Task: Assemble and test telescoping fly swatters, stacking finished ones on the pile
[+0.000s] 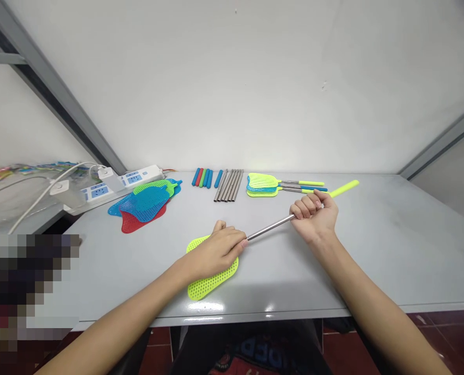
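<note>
Gripping: left hand and right hand apart, joined only by one steel rod.
Left: clamped over the neck of a lime swatter head, hiding the joint with the rod.
Right: fisted around the rod, just short of its yellow grip.
Line: rod runs straight between the fists, a sound hold for keeping force along it.
Counter: farther off, stacked swatters, loose rods, colored grips, blue-and-red heads, power strip.

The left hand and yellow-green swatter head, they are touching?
Touching: the head view shows the left hand lying over the yellow-green swatter head.
</note>
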`<state>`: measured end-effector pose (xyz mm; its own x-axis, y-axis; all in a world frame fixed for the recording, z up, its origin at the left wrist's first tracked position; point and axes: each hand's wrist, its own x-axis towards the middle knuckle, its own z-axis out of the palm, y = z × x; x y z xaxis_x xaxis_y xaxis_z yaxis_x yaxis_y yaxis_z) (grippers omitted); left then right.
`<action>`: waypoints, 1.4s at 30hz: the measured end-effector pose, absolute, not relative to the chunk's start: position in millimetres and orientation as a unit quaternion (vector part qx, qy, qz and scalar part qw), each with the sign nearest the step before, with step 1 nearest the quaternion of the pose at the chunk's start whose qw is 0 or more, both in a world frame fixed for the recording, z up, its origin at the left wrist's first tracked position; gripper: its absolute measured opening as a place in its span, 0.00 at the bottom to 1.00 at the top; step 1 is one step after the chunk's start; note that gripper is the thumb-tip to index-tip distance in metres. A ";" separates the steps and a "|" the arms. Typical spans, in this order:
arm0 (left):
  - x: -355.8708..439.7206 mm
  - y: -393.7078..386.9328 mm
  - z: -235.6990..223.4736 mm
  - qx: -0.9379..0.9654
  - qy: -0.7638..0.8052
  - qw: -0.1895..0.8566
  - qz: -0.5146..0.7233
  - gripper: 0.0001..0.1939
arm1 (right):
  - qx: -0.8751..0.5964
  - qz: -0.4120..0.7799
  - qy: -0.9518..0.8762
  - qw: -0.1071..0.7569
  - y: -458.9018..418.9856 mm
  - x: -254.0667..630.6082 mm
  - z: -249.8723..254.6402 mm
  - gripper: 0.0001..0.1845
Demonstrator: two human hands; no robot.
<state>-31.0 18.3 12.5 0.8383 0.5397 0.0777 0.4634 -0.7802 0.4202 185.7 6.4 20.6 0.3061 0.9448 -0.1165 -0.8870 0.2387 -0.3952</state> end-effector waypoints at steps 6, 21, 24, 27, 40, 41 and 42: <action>-31.1 16.2 13.9 0.934 0.285 0.177 0.126 0.14 | -0.152 0.553 -0.119 0.811 0.8 177.3 18.1 0.20; -25.7 15.1 10.5 0.934 0.289 0.158 0.135 0.15 | -0.161 0.564 -0.166 0.793 0.5 180.1 23.4 0.20; -27.9 17.9 10.5 0.938 0.293 0.132 0.128 0.15 | -0.174 0.582 -0.162 0.778 2.8 181.6 22.0 0.18; -30.7 20.2 11.4 0.937 0.301 0.117 0.133 0.14 | -0.183 0.597 -0.145 0.768 6.2 182.1 19.1 0.17; -34.3 19.0 11.7 0.925 0.335 0.112 0.142 0.14 | -0.241 0.540 -0.060 0.804 21.0 215.8 16.6 0.09; -34.5 19.0 11.4 0.925 0.334 0.114 0.141 0.15 | -0.249 0.532 -0.053 0.808 21.8 219.6 17.0 0.10; -34.6 19.0 11.1 0.925 0.332 0.115 0.142 0.16 | -0.256 0.526 -0.046 0.810 22.5 222.6 17.0 0.10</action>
<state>-34.6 19.0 11.1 0.7393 0.6471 0.1866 0.5819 -0.7532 0.3067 222.6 22.5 17.0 0.4432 0.8751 -0.1945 -0.8278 0.3163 -0.4635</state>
